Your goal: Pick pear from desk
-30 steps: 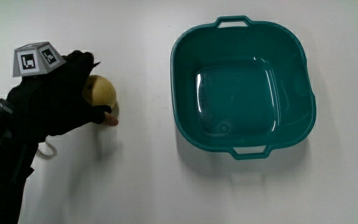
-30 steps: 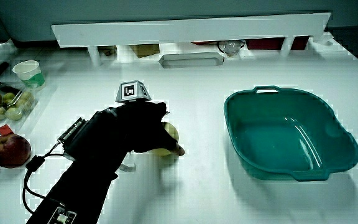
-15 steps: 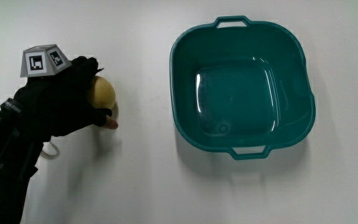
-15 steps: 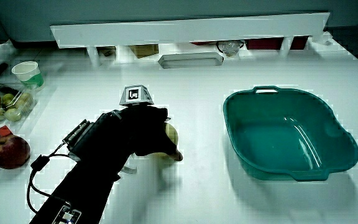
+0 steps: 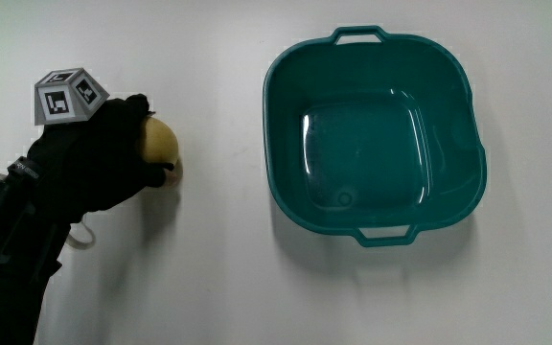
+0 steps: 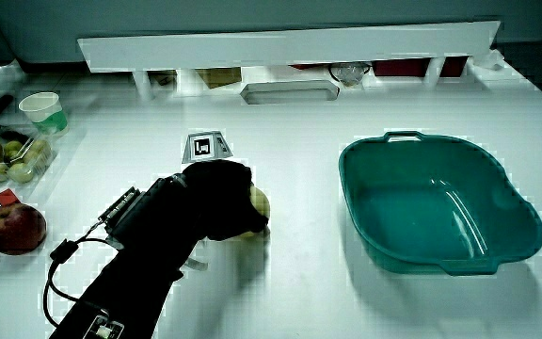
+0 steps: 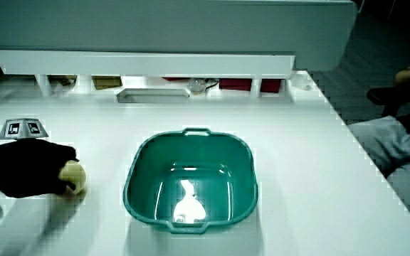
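Your table point(image 5: 209, 287) carries one teal basin point(image 5: 374, 134), well apart from the grip and holding nothing. Your one gloved hand point(image 5: 99, 168) is curled around the one pear point(image 5: 158, 142), fingers clamped over it, with only its yellow side showing toward the basin. Whether the pear touches the table, you cannot tell. One patterned cube point(image 5: 68, 94) sits on the hand's back. In a side view, one apple point(image 6: 9, 228) lies beside your forearm, and one cup point(image 6: 44, 110) stands farther from you than the hand. Nothing lies between grip and basin.
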The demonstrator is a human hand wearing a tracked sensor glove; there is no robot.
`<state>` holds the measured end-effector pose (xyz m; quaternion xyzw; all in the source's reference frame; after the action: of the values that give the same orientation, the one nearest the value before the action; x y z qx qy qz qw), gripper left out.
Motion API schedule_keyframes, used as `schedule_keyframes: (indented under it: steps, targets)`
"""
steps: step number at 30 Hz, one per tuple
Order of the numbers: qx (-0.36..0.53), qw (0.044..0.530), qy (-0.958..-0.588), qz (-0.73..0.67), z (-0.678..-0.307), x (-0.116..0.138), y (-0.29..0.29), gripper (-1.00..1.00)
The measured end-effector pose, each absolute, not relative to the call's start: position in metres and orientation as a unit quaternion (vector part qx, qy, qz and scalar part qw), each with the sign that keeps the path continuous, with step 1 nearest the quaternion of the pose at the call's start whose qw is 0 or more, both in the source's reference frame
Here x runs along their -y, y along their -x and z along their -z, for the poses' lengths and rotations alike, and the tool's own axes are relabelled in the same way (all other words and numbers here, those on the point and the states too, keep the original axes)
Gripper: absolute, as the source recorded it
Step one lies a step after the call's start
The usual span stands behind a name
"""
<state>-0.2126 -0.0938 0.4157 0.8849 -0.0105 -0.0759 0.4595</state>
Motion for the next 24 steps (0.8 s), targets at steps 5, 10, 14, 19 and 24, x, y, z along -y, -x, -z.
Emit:
schedule_keyframes:
  steps: [5,10,14,19,24]
  targets:
    - [0.001,0.438,-0.894,0.089,-0.416,0.093,0.215,0.75]
    - [-0.007,0.424,-0.901,0.096,-0.415,0.092,0.216,0.96]
    - [-0.012,0.417,-0.903,0.098,-0.413,0.092,0.217,1.0]
    - [-0.025,0.398,-0.912,0.096,-0.395,0.095,0.213,1.0]
    - [-0.039,0.385,-0.916,0.101,-0.365,0.101,0.197,1.0]
